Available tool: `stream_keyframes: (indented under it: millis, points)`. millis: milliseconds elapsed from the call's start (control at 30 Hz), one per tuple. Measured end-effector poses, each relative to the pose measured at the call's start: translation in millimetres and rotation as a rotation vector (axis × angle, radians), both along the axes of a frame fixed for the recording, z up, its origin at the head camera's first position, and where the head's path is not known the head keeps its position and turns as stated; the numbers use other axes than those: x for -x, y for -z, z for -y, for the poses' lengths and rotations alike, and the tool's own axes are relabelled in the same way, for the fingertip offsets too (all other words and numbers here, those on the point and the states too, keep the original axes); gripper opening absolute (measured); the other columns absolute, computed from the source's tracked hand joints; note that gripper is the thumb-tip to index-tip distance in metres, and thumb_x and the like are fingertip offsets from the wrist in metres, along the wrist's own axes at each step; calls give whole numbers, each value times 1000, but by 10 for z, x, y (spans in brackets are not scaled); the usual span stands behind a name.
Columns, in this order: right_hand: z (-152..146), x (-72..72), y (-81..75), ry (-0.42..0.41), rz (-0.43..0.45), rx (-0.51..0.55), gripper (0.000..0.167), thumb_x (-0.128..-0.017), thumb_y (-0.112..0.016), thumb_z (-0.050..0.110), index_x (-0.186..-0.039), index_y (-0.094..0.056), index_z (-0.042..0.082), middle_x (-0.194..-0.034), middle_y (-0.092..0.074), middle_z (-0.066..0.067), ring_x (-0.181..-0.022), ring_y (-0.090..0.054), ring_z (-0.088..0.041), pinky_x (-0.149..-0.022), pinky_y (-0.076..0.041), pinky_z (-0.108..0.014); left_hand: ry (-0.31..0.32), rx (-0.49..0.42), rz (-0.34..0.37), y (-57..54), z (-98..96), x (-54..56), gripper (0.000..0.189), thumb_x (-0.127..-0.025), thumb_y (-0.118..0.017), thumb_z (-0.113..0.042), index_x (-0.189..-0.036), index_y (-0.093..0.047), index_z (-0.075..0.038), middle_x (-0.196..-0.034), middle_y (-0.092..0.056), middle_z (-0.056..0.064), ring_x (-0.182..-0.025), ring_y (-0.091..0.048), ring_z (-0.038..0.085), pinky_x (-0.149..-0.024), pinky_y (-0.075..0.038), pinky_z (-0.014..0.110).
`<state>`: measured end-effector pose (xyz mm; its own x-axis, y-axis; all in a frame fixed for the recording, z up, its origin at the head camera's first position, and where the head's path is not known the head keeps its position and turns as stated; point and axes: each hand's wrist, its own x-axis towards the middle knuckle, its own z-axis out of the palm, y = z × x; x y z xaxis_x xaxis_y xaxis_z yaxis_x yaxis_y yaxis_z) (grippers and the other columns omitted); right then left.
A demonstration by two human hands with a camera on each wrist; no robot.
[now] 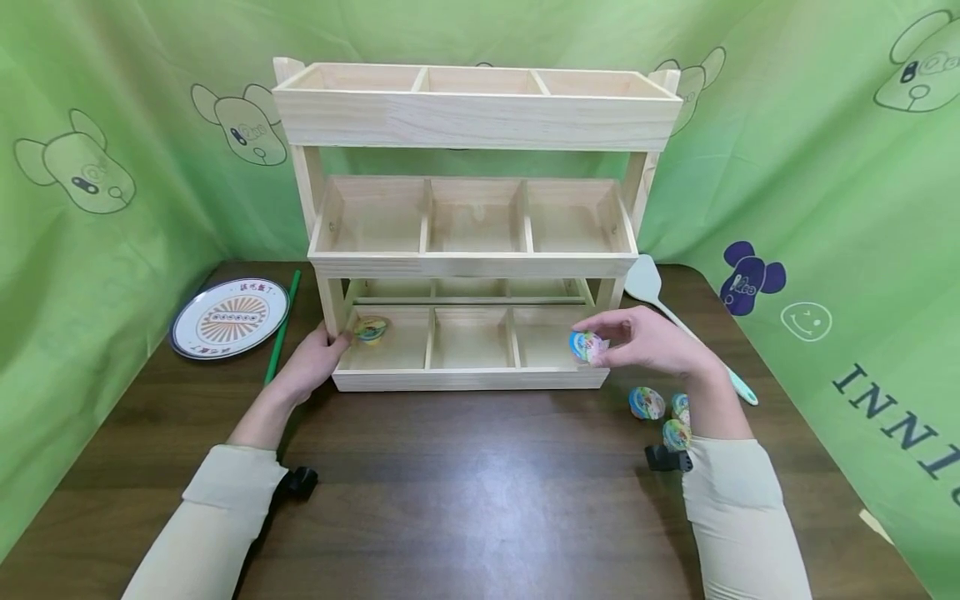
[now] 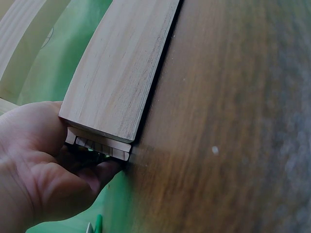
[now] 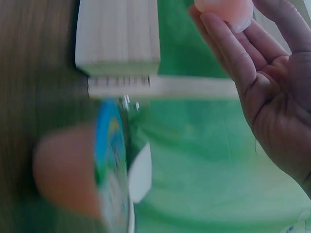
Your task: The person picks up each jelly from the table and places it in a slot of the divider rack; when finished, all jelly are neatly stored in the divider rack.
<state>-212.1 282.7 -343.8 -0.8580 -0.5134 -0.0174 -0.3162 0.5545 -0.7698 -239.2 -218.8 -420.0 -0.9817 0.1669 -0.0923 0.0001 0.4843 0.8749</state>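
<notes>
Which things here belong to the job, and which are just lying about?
Seemingly in the job:
wooden rack, held by the left hand
lidded cup pinched by the right hand
cup in the rack's bottom-left compartment
three cups on the table

Probably just lying about:
plate
green stick
spatula

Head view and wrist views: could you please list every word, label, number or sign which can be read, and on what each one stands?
"INNI": green curtain, right side; a further letter is cut off.
Smiling face: same curtain, no words.
Chinese characters on the plate: too small to quote surely.
Lid print on the held cup, loose cups and left cup: too small or blurred.
</notes>
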Motion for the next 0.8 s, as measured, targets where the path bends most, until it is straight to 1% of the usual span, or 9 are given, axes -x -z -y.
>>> stream_keyframes:
  millis: [100, 267, 367, 467, 633, 800]
  points:
    - [141, 37, 23, -15, 31, 48, 47, -83, -85, 16, -128, -71, 12, -112, -72, -4, -97, -65, -25, -76, -54, -29, -1, -1, -1, -5, 0, 2, 60, -109, -39, -22, -152, -20, 14, -151, -33, 38, -142, -30, 46, -115, -26, 60]
    - [385, 96, 71, -46, 54, 89, 47, -83, -85, 15, -127, -71, 12, -120, -71, -4, -103, -64, -22, -82, -53, -28, -1, 6, -5, -7, 0, 9, 59, -109, -40, -22, -152, -21, 14, -151, -34, 38, -142, -31, 45, -115, -27, 59]
    - [527, 128, 105, -61, 68, 116, 47, -82, -85, 14, -127, -71, 12, -122, -70, -4, -104, -65, -23, -84, -53, -28, -2, 9, -1, -4, -2, 7, 59, -109, -40, -23, -152, -22, 13, -151, -34, 37, -142, -31, 45, -115, -27, 59]
    - [659, 157, 136, -57, 82, 140, 46, -82, -86, 13, -126, -71, 12, -120, -71, -5, -103, -66, -25, -82, -54, -29, -1, 7, 0, -1, -4, 4, 59, -109, -39, -23, -152, -22, 13, -151, -33, 37, -142, -31, 45, -115, -26, 59]
    - [828, 203, 157, -17, 84, 159, 45, -81, -86, 14, -124, -73, 13, -114, -72, -5, -102, -65, -29, -79, -54, -28, -2, 5, -6, -3, -1, 0, 59, -109, -39, -22, -152, -22, 14, -151, -34, 37, -141, -31, 44, -115, -27, 59]
    - [953, 256, 172, -8, 105, 189, 46, -82, -85, 13, -126, -71, 9, -108, -73, -7, -102, -64, -36, -79, -54, -27, 4, -1, -2, -8, 2, -9, 59, -109, -39, -21, -152, -21, 14, -151, -34, 37, -141, -31, 45, -114, -27, 60]
